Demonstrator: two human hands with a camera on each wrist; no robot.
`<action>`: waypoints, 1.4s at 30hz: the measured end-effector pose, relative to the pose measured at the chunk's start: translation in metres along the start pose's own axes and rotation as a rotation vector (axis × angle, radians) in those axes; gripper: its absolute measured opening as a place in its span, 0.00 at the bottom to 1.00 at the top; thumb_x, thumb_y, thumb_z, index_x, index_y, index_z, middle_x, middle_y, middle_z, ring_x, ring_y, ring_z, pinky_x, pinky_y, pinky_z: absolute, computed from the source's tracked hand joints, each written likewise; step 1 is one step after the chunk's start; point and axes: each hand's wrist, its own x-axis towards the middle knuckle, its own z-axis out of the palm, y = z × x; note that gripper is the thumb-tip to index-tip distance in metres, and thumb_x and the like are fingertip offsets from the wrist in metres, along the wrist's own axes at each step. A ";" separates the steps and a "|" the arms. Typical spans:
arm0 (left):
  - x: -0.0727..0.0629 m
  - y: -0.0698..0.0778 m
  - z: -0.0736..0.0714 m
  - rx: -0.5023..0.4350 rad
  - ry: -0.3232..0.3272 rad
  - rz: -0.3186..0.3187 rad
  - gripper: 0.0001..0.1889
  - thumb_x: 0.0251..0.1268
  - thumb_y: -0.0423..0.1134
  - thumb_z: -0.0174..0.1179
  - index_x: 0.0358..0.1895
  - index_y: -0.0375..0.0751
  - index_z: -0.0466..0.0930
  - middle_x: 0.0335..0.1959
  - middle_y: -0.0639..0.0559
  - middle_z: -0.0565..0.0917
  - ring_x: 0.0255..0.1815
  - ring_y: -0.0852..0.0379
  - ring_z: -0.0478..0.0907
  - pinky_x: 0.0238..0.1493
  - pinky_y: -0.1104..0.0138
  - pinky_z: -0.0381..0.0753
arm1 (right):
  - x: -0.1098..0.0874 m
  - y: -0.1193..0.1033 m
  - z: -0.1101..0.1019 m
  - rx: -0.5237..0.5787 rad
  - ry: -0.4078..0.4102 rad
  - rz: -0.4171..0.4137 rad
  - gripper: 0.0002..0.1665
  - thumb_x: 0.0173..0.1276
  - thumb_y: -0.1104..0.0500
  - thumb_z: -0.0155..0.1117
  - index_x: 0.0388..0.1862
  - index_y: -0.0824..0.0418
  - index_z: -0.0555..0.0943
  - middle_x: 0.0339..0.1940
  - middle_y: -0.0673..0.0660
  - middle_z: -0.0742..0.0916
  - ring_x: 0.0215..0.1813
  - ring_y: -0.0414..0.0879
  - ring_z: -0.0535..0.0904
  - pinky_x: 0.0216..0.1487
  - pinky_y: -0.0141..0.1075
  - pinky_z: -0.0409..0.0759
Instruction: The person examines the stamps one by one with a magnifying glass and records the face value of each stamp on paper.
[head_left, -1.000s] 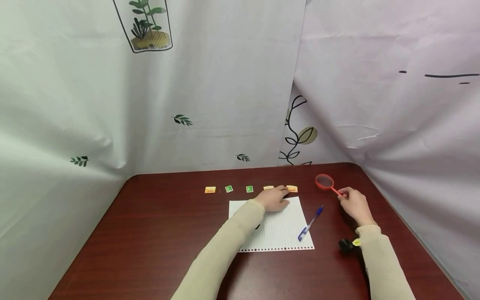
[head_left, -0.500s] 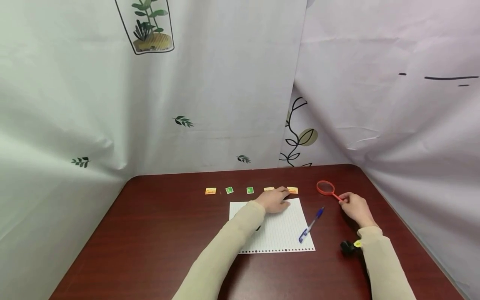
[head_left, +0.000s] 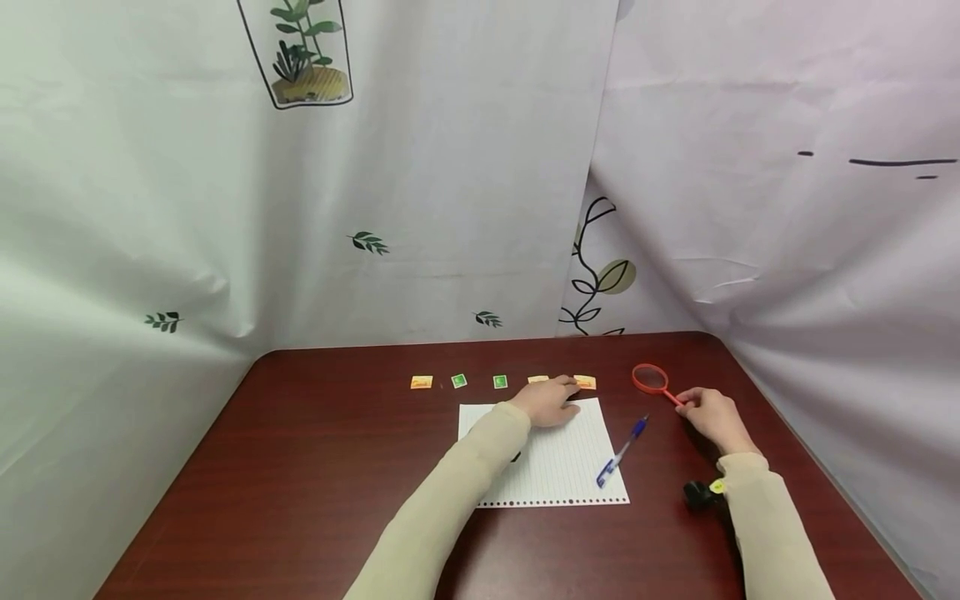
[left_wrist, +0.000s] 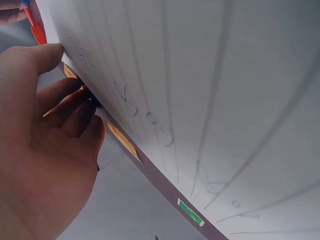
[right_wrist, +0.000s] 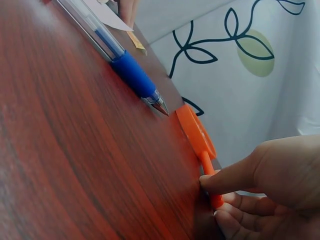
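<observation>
My right hand (head_left: 716, 418) is at the right side of the table, its thumb and fingers pinching the handle of a red magnifying glass (right_wrist: 196, 131). The lens end lies at or close to the tabletop, pointing to the back left. My left hand (head_left: 551, 402) reaches across a sheet of lined paper (head_left: 573, 454), its fingertips at an orange stamp (head_left: 587, 382). In the left wrist view those fingers are slightly bent, and whether they touch the stamp is unclear. Another orange stamp (left_wrist: 124, 140) is partly covered by this hand. Faint blue handwriting shows on the paper.
A blue pen (head_left: 622, 450) lies across the paper's right edge. Two green stamps (head_left: 459, 381) and one more orange stamp (head_left: 422, 382) continue the row leftward. A black wrist camera (head_left: 699, 495) sits at my right cuff. Patterned white cloth (head_left: 465, 167) hangs behind the table.
The magnifying glass has come down slightly toward the table and its lens has tilted, with my right hand still holding the handle. My left hand has stayed in place.
</observation>
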 end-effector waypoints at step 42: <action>-0.039 -0.048 -0.035 0.215 0.131 0.047 0.26 0.81 0.51 0.49 0.73 0.43 0.70 0.73 0.49 0.71 0.77 0.53 0.62 0.76 0.65 0.56 | -0.016 -0.008 0.002 -0.065 0.108 -0.189 0.18 0.67 0.66 0.68 0.53 0.75 0.80 0.43 0.70 0.83 0.45 0.63 0.79 0.46 0.57 0.77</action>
